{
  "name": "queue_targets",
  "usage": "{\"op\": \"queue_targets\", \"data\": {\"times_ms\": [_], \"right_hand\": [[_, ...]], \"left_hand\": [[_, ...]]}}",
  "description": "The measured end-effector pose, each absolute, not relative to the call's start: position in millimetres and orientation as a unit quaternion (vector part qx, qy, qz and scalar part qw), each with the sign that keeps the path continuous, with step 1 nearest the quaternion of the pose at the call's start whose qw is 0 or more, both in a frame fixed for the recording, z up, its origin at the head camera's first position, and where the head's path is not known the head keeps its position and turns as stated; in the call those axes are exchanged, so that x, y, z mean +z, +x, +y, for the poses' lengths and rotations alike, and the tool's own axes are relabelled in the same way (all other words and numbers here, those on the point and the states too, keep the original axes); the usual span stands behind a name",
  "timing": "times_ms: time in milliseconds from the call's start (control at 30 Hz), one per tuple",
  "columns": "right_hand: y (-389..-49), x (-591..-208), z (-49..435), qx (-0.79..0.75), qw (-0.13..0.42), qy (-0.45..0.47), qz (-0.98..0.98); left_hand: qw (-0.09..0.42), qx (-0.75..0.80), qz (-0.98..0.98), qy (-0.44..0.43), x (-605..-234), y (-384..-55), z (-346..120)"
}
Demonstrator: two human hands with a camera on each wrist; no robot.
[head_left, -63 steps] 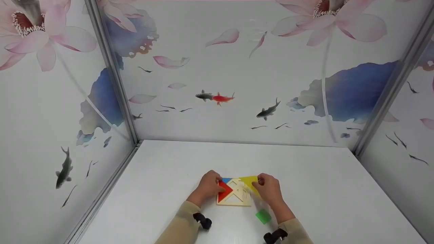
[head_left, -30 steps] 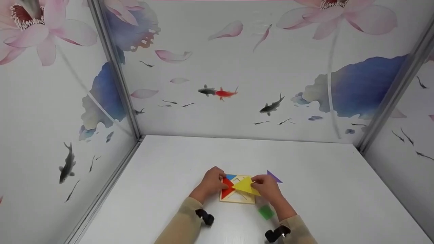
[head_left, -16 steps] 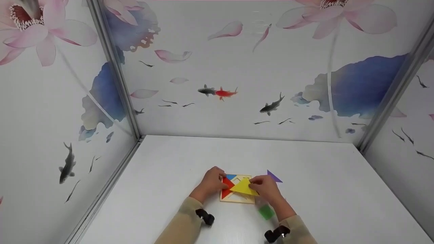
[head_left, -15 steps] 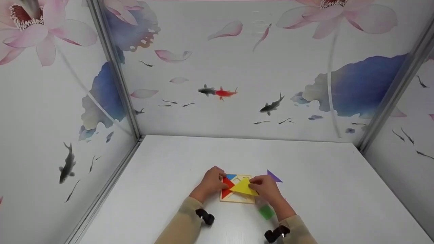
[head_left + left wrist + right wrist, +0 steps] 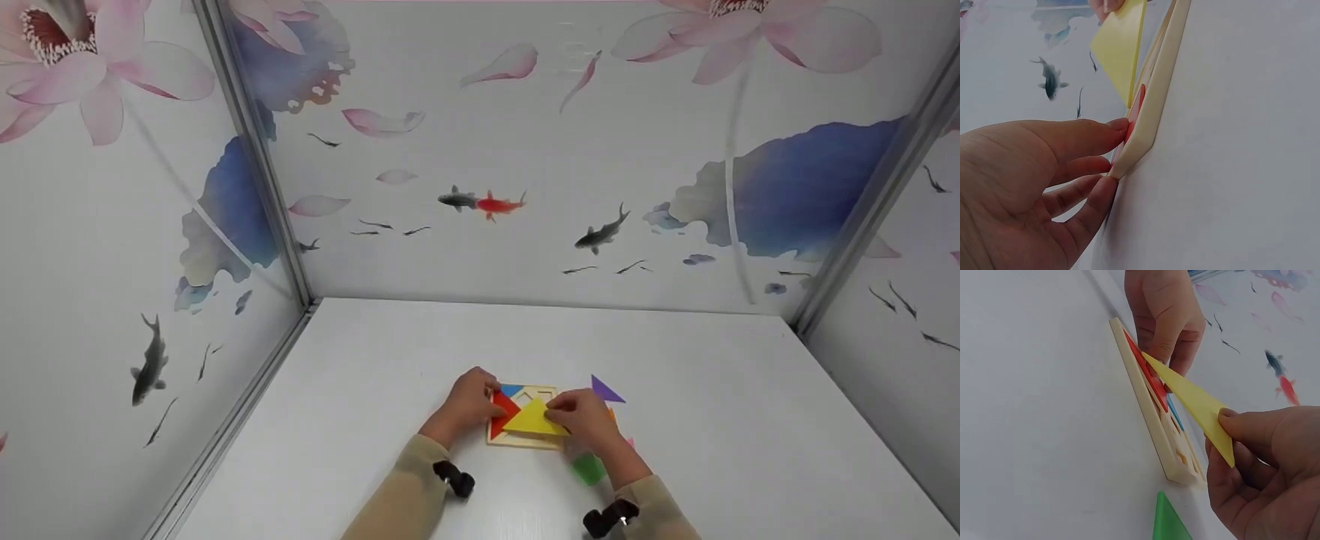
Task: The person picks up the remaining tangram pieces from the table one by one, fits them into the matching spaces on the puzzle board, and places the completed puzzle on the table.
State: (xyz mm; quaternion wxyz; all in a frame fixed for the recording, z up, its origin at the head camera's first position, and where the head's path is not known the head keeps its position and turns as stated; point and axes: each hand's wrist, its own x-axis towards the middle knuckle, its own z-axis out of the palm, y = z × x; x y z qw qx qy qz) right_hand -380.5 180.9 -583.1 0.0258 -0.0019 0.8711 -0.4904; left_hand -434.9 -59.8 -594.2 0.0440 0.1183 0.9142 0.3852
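Note:
A wooden tangram board [image 5: 1143,394] lies on the white table, with a red triangle [image 5: 499,427] and a blue piece [image 5: 513,391] set in its left part. My left hand [image 5: 466,405] grips the board's left edge, thumb on the red triangle and the other fingers along the rim. Between thumb and fingers, my right hand [image 5: 589,420] pinches a large yellow triangle [image 5: 534,420] by its right side. That triangle is tilted above the board and covers part of its recesses. In the right wrist view, its far tip comes close to the left hand.
Right of the board lie a green piece [image 5: 589,469] and a purple triangle [image 5: 606,390]. An orange piece [image 5: 611,414] and a pink piece [image 5: 631,442] are mostly hidden behind the right hand and wrist. Printed panels [image 5: 450,262] stand around the table.
The right hand has brought the yellow triangle leftward over the board and turned it. The left hand keeps its grip. Purple, orange and pink pieces have come into view at the right.

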Motion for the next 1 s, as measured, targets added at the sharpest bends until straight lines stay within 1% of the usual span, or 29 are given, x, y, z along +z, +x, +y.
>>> {"op": "queue_targets", "data": {"times_ms": [133, 600, 900, 1000], "right_hand": [[-379.6, -583.3, 179.8, -0.484, 0.022, -0.015, 0.874], [-380.4, -586.7, 178.2, -0.482, 0.032, -0.022, 0.875], [-378.1, -585.2, 176.0, -0.477, 0.045, -0.026, 0.877], [-378.3, -584.9, 174.8, -0.474, 0.038, -0.037, 0.879]], "left_hand": [[0.03, 0.376, 0.916, 0.139, -595.9, -437.0, -60.4], [0.052, 0.391, 0.912, 0.112, -594.9, -436.4, -58.5], [0.051, 0.391, 0.912, 0.111, -596.0, -436.0, -59.7], [0.045, 0.388, 0.912, 0.124, -595.9, -436.3, -60.5]]}}
